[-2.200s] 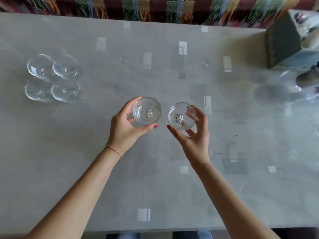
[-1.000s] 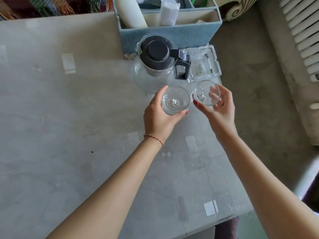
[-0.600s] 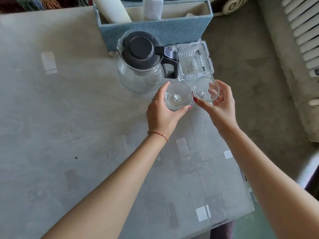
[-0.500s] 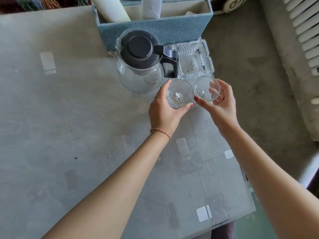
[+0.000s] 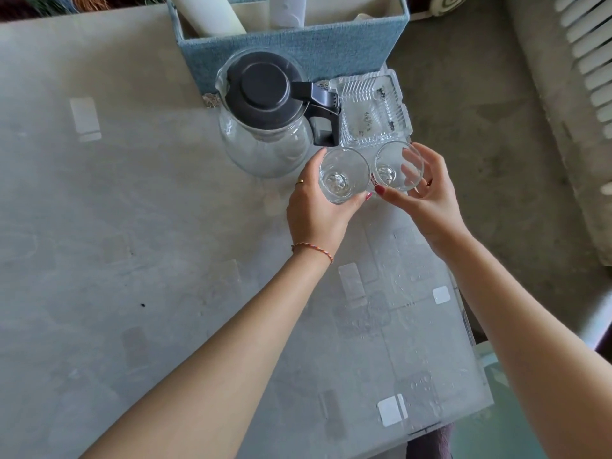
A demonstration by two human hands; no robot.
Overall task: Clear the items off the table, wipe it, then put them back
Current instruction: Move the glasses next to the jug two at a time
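My left hand (image 5: pixel 318 210) grips one small clear drinking glass (image 5: pixel 343 180), my right hand (image 5: pixel 427 197) another (image 5: pixel 399 165), rims nearly touching. Beyond my fingers stand the black-lidded glass jug (image 5: pixel 268 114) and ribbed clear dish (image 5: pixel 374 109); I should lower both glasses gently onto the grey counter (image 5: pixel 132 226), apart.

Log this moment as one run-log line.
left hand: grips glass | right hand: grips second glass | beside jug

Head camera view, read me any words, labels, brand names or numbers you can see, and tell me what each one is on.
No readable text anywhere.
Jug, both glasses and the clear tray: no markings visible.
Blue box: plain fabric; the white things inside show no legible print.
Table: only blank pale squares.
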